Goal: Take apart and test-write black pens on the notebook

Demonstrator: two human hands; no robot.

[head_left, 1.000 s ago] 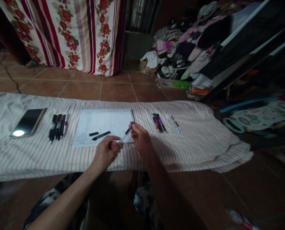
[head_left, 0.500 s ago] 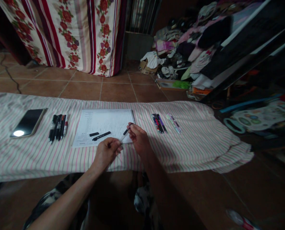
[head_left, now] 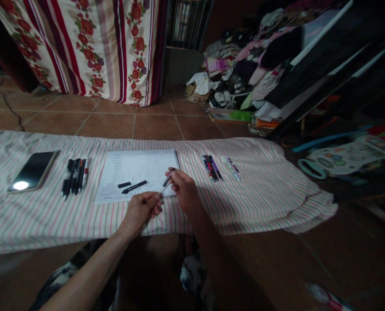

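Note:
My left hand (head_left: 143, 208) and my right hand (head_left: 185, 190) both pinch one pen (head_left: 165, 181), which has a clear barrel and a black end. They hold it just above the near right corner of a spiral notebook (head_left: 137, 172). On the notebook's page lie a black pen barrel (head_left: 134, 186) and a small black cap (head_left: 124, 185). The notebook rests on a striped cloth (head_left: 250, 194) spread over the floor.
A phone (head_left: 32, 170) with a glare spot lies at the cloth's left, a row of black pens (head_left: 74, 176) beside it. Coloured pens (head_left: 212, 167) and pale pens (head_left: 231, 167) lie right of the notebook. A floral curtain (head_left: 92, 47) and a clothes pile (head_left: 244, 73) stand behind.
Both hands have drawn slightly toward me and to the left with the pen, and the view has tipped down a little. The items on the cloth have not moved.

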